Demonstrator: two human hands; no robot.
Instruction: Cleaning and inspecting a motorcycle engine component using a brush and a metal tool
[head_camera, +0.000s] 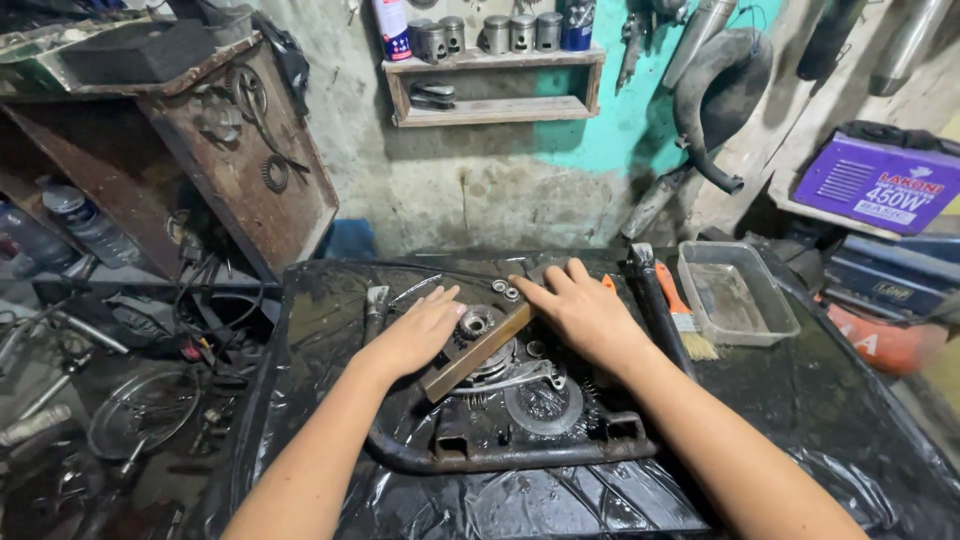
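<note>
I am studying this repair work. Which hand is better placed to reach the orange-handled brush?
Probably the right hand: it rests on the wooden bar nearest the brush; the left hand lies farther away.

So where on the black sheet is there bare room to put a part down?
Bare sheet lies in front of the metal frame and right of it, below the plastic tray. Crowded: the middle, under left hand, right hand and wooden bar.

The greasy metal engine casing (500, 400) lies on the black plastic-covered table (800, 420). A wooden bar (478, 352) rests across it. Right of the casing lies an orange-handled brush (680, 312), then a clear rectangular plastic tray (737, 293). A wooden wall shelf (495, 85) hangs behind.
</note>
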